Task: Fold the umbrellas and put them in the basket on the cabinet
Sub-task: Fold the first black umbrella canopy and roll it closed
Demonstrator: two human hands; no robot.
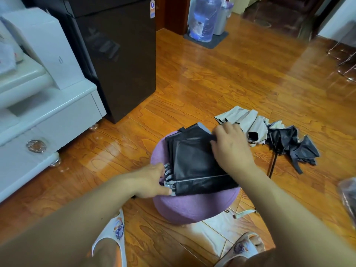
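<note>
A collapsed black umbrella (194,162) lies flat across a round purple stool (192,207), its canopy panels smoothed out and a silver rib showing along the near edge. My left hand (152,180) pinches the umbrella's rib end at the stool's left side. Over the canopy's far right corner my right hand (229,147) lies on the fabric, fingers curled round the black strap. A second umbrella (269,133), silver-white outside and black inside, lies crumpled and unfolded on the floor to the right. No basket is in view.
A white cabinet (48,116) with a white box on top stands at the left, a dark brown fridge (119,60) behind it. A water bottle (206,18) stands at the back. My slippered feet (113,232) are on the wooden floor near the stool.
</note>
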